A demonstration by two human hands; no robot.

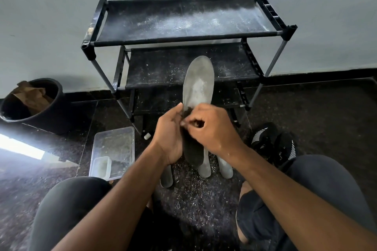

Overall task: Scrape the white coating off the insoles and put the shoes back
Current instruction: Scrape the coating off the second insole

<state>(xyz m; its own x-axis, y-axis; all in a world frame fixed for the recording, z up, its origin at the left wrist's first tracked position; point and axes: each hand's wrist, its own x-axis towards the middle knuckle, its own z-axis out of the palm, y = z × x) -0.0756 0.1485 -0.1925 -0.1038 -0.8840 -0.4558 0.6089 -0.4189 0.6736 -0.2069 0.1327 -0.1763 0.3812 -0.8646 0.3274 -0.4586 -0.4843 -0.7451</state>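
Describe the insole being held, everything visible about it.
The insole is long and flat with a rounded toe end, held nearly upright in front of the shoe rack. Its upper part still carries a pale grey-white coating; the lower heel part is bare and dark. The left hand grips it from the side, while the right hand pinches at the coating's edge.

Both hands meet at the middle, forearms reaching in from the near corners.

The left hand (170,135) is turned palm toward the right, thumb pointing far, fingers wrapped round the insole (199,85) from the left. The right hand (212,128) sits just beside it, knuckles up, fingers curled and fingertips pressed at the insole's middle. Both wrists are bare, and both bent knees flank the arms at the near edge.
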